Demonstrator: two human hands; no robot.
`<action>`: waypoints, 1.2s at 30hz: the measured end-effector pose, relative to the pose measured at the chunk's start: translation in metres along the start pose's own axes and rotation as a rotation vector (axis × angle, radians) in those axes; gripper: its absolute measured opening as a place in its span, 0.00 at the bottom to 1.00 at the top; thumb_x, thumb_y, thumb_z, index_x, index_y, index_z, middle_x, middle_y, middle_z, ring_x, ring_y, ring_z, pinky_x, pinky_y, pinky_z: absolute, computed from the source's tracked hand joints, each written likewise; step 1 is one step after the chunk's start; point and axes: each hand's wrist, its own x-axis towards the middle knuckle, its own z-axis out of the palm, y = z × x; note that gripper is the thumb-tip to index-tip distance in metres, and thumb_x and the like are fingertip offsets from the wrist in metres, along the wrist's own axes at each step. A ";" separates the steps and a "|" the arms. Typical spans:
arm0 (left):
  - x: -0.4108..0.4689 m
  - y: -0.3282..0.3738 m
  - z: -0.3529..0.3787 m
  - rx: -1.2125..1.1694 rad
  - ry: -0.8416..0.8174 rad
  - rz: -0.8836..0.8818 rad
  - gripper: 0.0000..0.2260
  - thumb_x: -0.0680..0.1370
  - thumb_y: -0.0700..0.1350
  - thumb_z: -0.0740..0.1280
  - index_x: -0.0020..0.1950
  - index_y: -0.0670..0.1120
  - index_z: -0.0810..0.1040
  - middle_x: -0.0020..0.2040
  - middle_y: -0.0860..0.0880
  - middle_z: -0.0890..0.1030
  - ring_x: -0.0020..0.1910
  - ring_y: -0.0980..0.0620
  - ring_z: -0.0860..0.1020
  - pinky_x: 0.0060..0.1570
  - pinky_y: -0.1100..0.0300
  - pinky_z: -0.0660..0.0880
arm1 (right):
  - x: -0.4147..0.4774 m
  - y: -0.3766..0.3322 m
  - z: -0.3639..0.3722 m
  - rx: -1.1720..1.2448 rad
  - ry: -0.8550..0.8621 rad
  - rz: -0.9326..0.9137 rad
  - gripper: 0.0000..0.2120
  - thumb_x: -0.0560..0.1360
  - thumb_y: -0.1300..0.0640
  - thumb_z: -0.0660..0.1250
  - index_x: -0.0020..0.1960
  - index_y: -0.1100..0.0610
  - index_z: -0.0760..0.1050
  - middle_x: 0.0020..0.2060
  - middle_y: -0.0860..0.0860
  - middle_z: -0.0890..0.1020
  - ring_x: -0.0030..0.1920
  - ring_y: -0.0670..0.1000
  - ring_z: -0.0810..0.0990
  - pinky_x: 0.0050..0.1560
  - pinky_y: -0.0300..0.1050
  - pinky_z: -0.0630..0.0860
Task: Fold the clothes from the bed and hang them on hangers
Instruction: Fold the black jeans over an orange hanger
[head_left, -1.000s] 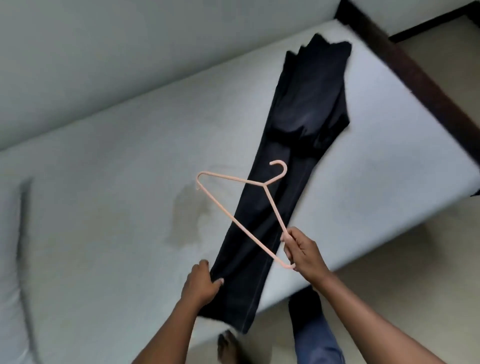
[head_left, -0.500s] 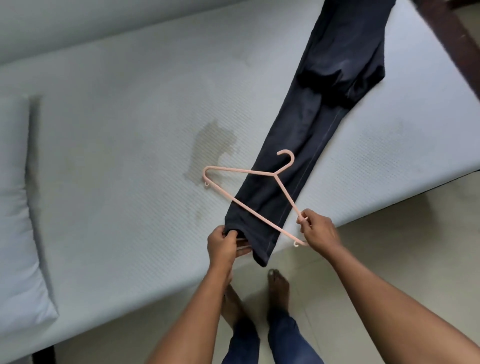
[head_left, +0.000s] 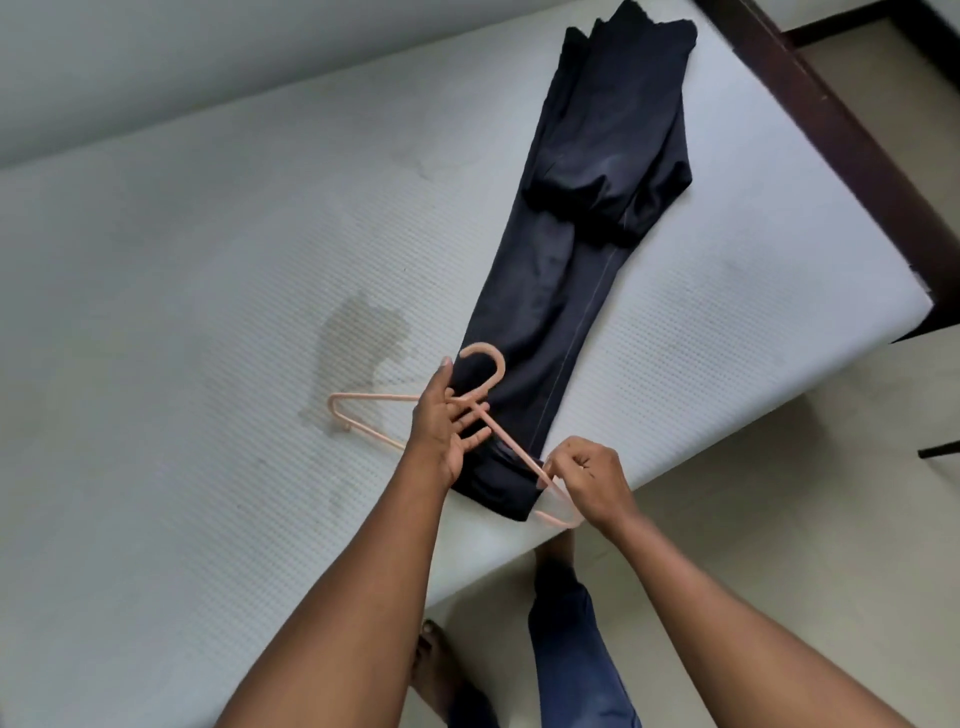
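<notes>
Pale floor (head_left: 779, 493) is seen nearest, along the near edge of one white mattress (head_left: 208, 260). Two hands are counted. The right hand (head_left: 587, 483) is closed in a pinch on the near corner of the single peach hanger (head_left: 374, 397). The left hand (head_left: 447, 431) is laid with straight, spread fingers over the hanger's neck. One pair of dark trousers (head_left: 571, 312) is stretched across the mattress, with the hem at the near edge under one sloping hanger arm and the upper part doubled over near the far edge. Wide bare mattress is left on the left side, marked by one stain (head_left: 358, 338). One dark wooden frame (head_left: 831, 104) is seen at the far right.
</notes>
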 end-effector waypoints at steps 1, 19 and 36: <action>0.004 0.002 0.001 -0.051 0.005 0.017 0.21 0.81 0.56 0.67 0.66 0.42 0.71 0.56 0.40 0.84 0.56 0.43 0.84 0.62 0.40 0.77 | 0.005 0.001 0.002 -0.039 -0.011 -0.009 0.13 0.73 0.55 0.66 0.32 0.49 0.84 0.38 0.44 0.82 0.41 0.45 0.80 0.43 0.49 0.78; -0.006 0.009 -0.006 -0.519 0.154 0.005 0.27 0.87 0.60 0.50 0.32 0.47 0.65 0.22 0.51 0.57 0.17 0.57 0.55 0.15 0.69 0.54 | 0.198 -0.118 -0.057 -0.493 -0.264 -0.225 0.10 0.76 0.53 0.76 0.54 0.55 0.80 0.48 0.50 0.81 0.54 0.54 0.81 0.50 0.44 0.71; 0.002 -0.029 -0.038 -0.101 -0.136 -0.155 0.46 0.53 0.65 0.85 0.64 0.40 0.83 0.62 0.39 0.83 0.56 0.38 0.84 0.54 0.47 0.84 | 0.336 -0.125 -0.127 -0.531 -0.165 -0.222 0.06 0.77 0.48 0.76 0.50 0.46 0.80 0.45 0.44 0.81 0.51 0.51 0.80 0.52 0.50 0.76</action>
